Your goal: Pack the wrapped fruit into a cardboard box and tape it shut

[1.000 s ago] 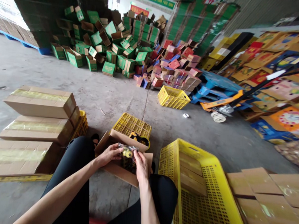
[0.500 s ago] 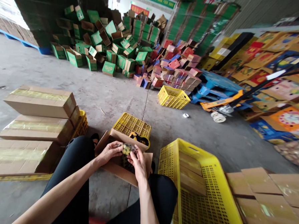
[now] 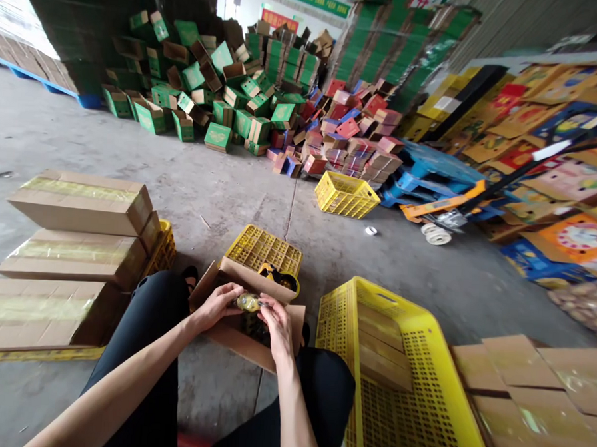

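Between my two hands is a small yellowish item in a clear plastic wrapper (image 3: 248,303), too blurred for me to tell its kind. The fingers of my left hand (image 3: 218,306) pinch one end of the wrapper, and my right hand (image 3: 276,319) pinches the other. Both hands are over an open cardboard box (image 3: 242,344) between my knees; its flaps stand out and its contents are mostly hidden. Just behind the box, a yellow-and-black tape dispenser (image 3: 278,276) rests by an upturned yellow crate (image 3: 262,248).
Taped cardboard boxes (image 3: 74,245) are stacked at my left. To my right stands a large yellow crate (image 3: 423,323) with flat cartons inside, and more cartons (image 3: 530,382) lie beyond it. Farther off are a pallet jack (image 3: 443,218), blue pallets (image 3: 436,164) and heaped green boxes (image 3: 196,85).
The wrapped item has dropped slightly and turned more level, its wrapper drawn out between my hands. My fingers have shifted toward its ends. Everything else looks the same.
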`<state>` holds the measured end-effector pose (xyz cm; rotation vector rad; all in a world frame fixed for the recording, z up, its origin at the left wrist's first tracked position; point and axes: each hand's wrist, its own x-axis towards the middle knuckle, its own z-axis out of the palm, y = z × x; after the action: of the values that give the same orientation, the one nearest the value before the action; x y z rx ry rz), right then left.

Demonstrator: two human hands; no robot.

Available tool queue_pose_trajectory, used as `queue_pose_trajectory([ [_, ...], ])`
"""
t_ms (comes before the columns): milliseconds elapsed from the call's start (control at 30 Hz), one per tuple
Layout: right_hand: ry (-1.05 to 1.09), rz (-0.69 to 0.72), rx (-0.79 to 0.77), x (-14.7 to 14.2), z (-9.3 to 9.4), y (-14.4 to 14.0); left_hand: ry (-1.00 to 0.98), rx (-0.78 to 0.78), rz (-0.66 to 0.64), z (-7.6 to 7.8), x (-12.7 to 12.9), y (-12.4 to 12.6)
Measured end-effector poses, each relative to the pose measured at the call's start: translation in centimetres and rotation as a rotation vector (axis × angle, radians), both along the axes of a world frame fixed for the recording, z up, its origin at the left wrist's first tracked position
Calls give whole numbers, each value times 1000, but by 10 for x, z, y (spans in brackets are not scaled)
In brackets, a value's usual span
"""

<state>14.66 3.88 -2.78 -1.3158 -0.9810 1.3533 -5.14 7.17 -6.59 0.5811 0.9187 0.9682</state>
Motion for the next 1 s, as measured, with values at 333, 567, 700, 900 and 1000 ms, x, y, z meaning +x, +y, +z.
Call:
queue_pose_trajectory([
  [333,6,-18,87,3,-3,0,-16,-117,-142,-5,0,-1],
  [567,52,-28,106,6,-13,2,-51,-16,-97,-2,-2,-1],
  [700,115,-48,94,6,-14,2,-29,8,-66,4,-2,-2],
  [900,138,-126,-8,7,-13,2,-15,37,-32,6,-2,-4],
  [1000,127,-136,-73,5,-13,3,-19,43,-18,4,-2,-4],
])
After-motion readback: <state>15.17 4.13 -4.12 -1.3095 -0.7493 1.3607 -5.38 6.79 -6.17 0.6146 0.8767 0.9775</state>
